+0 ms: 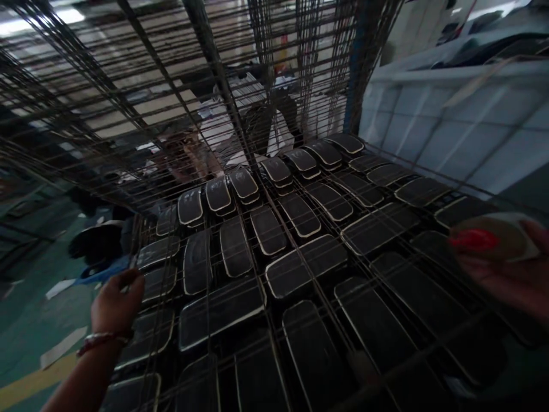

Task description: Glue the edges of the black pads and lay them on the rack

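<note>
At the lower left, my left hand (118, 300), with a bracelet at the wrist, is curled at the side edge of a wire rack (315, 280). Its fingers look closed round the rack's edge, though the grip is partly hidden. Far right, my right hand (510, 286) holds a rounded tan piece with a red patch (489, 237); motion blurs it and its kind is unclear. Rows of dark rounded-rectangular pieces with pale edges (306, 266) lie on the rack below and between my hands.
More wire shelves (171, 74) rise steeply above the far side. A large pale bin (437, 126) with dark items stands at the right. Left of the rack, a dark bundle (96, 246) and scraps of paper (64, 346) lie on the green floor.
</note>
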Tool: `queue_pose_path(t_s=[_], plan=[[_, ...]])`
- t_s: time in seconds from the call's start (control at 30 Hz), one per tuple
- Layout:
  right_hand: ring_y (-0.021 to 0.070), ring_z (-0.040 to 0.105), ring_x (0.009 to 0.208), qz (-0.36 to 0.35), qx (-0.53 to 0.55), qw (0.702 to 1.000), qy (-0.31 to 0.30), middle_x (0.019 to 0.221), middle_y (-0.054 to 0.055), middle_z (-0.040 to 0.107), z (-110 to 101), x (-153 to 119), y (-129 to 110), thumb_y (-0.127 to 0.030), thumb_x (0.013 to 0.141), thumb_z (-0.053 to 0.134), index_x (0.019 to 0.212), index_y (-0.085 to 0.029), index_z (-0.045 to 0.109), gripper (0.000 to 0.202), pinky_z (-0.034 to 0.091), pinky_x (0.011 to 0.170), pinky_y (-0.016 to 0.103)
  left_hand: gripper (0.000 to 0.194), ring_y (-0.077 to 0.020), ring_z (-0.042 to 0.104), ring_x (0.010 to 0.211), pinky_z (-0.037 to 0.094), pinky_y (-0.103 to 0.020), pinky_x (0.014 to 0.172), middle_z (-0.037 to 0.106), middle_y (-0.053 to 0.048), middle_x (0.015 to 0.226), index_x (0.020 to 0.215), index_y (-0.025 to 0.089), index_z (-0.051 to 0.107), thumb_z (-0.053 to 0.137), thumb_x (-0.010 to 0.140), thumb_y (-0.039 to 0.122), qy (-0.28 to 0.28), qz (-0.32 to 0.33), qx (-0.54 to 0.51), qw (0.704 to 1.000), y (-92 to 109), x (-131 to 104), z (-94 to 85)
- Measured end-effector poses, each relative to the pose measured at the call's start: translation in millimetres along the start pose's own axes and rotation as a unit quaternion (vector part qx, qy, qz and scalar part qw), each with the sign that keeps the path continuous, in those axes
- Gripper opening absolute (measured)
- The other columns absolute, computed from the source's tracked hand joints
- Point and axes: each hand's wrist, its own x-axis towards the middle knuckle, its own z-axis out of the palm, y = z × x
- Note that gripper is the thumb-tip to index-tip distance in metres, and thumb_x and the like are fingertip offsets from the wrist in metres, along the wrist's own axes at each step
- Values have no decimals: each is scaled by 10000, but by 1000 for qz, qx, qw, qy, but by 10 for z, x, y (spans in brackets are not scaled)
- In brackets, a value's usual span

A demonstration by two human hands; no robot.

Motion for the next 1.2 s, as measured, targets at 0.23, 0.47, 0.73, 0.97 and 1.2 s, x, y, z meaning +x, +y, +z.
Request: queue_pose_path(t_s=[0.23,0.47,0.73,0.97,1.2], plan=[[221,752,525,16,-89,995,-51,800,115,784,339,-704,142,-256,1143,351,1022,-160,740,419,591,366,237,185,-283,733,1135,575,-502,1035,782,-86,1237,1181,178,751,711,1001,163,-88,95,78,988,181,-92,201],[227,768,583,7,-113,993,-28,837,95,793,312,-562,147,-244,1110,425,1018,-204,741,332,666,458,277,353,-309,745,1201,637,-541,1015,747,-124,1388,1340,192,733,774,1028,353,-140,112,154,972,868,544,995],[257,725,468,20,-148,987,52,750,102,776,334,-424,117,-252,1111,405,1002,-205,740,355,618,349,302,346,-300,746,1169,648,-521,978,749,-121,1355,1326,187,731,759,1037,375,-162,103,215,958,935,910,1211],[243,757,498,12,-130,990,58,790,55,810,226,-304,84,-246,1122,417,1012,-221,755,356,631,366,298,329,-279,765,1101,665,-496,934,770,-114,1298,1304,175,735,751,1045,378,-151,100,226,957,968,1059,1226],[241,754,499,15,-137,989,62,784,45,810,252,-377,103,-239,1133,384,1006,-235,754,391,626,357,303,304,-264,776,1058,660,-485,927,795,-103,1227,1238,167,753,751,1044,403,-133,118,201,963,1043,1056,1239]])
